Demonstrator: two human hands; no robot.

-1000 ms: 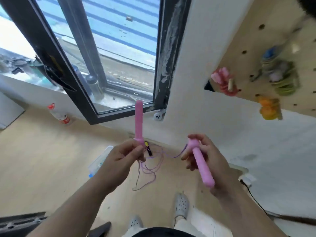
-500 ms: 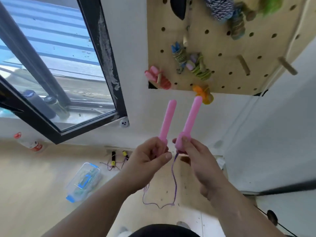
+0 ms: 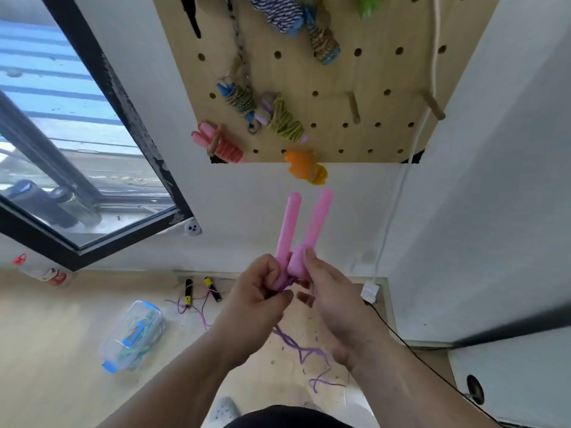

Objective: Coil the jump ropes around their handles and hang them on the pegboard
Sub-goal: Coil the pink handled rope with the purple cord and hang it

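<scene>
Two pink jump rope handles stand upright side by side, tips pointing at the pegboard (image 3: 370, 75). My left hand (image 3: 256, 298) grips the base of the left handle (image 3: 289, 223). With my right hand (image 3: 327, 298) I pinch the base of the right handle (image 3: 318, 217). Their purple rope (image 3: 302, 350) hangs loose below my hands down to the floor. Several coiled ropes hang on the pegboard, among them a red one (image 3: 219, 143), a yellow-green one (image 3: 284, 122) and an orange one (image 3: 306, 166).
Two bare wooden pegs (image 3: 353, 108) (image 3: 434, 106) stick out of the board's right part. On the floor lie a clear plastic box (image 3: 133, 335), another rope with black-yellow handles (image 3: 200, 290) and a bottle (image 3: 40, 271). A window (image 3: 61, 149) is left; a white cable (image 3: 398, 193) runs down the wall.
The two handles have come together, side by side and upright. My hands have closed in until they nearly touch. My view has risen further toward the pegboard.
</scene>
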